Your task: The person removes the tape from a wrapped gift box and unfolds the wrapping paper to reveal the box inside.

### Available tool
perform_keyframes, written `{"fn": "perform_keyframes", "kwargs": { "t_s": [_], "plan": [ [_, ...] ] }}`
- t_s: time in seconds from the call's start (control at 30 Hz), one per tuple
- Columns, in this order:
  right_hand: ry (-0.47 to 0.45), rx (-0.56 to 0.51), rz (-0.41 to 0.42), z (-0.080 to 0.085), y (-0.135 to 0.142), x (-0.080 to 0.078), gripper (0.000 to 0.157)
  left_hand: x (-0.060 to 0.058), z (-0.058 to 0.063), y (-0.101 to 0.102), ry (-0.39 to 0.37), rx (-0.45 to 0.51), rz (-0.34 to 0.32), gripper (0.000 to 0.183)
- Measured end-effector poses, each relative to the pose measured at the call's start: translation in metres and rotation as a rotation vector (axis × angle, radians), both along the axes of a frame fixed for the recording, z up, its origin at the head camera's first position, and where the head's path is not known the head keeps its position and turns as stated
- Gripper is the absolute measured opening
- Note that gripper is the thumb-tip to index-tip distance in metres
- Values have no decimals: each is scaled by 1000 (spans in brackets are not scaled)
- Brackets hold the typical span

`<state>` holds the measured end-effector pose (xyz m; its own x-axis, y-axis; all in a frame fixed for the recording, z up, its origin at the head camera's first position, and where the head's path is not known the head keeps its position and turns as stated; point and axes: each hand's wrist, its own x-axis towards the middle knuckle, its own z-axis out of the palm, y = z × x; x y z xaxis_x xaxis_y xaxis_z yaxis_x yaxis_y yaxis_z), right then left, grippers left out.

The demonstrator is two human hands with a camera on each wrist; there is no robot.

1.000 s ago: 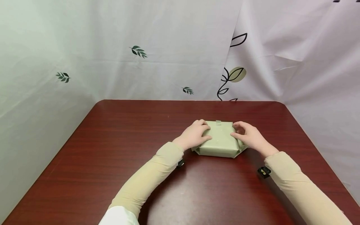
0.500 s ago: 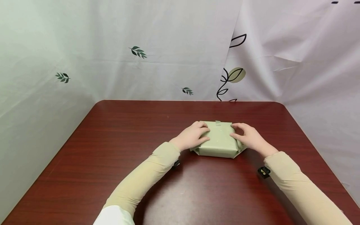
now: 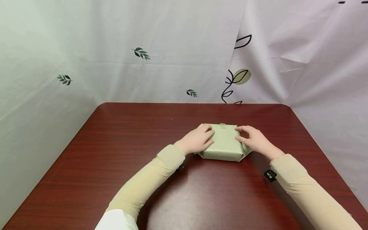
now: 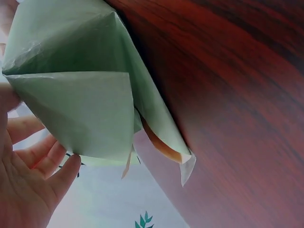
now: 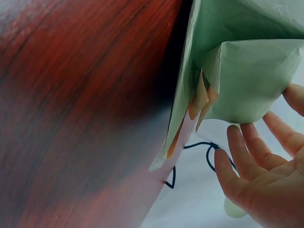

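A package wrapped in pale green paper (image 3: pixel 225 142) lies on the table, with a small piece of clear tape (image 3: pixel 222 126) at its far top edge. My left hand (image 3: pixel 196 138) rests on its left end, fingers spread over the top edge. At the right end, my right hand (image 3: pixel 257 140) touches the top edge with thumb and fingertips. In the left wrist view a folded end flap (image 4: pixel 76 114) hangs loose from the package above a lower flap. The right wrist view shows a similar flap (image 5: pixel 254 78) standing out, with brown inner paper (image 5: pixel 199 97) visible beneath.
The dark red wooden table (image 3: pixel 129 134) extends around the package. White cloth curtains (image 3: pixel 172 38) with leaf prints hang behind it and at both sides. A small black wrist camera (image 3: pixel 270 175) sits under the right sleeve.
My left hand has shifted slightly left, its fingers still on the package's left end. The package and right hand have barely moved.
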<state>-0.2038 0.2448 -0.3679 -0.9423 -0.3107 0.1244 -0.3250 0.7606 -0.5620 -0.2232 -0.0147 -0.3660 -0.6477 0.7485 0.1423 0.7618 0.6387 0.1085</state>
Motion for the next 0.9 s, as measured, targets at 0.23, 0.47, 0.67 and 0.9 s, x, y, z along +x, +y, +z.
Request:
{"fn": "perform_keyframes", "kwargs": {
  "t_s": [0.23, 0.47, 0.67, 0.9],
  "plan": [
    [29, 31, 4, 1, 0, 1, 37, 3, -1, 2, 86, -60, -28, 52],
    [63, 47, 23, 0, 0, 4, 36, 7, 1, 2, 142, -99, -49, 51],
    [79, 63, 58, 1, 0, 7, 35, 7, 3, 0, 101, -100, -36, 63],
    [85, 74, 81, 3, 1, 13, 36, 7, 3, 0, 65, -88, -37, 68]
  ]
}}
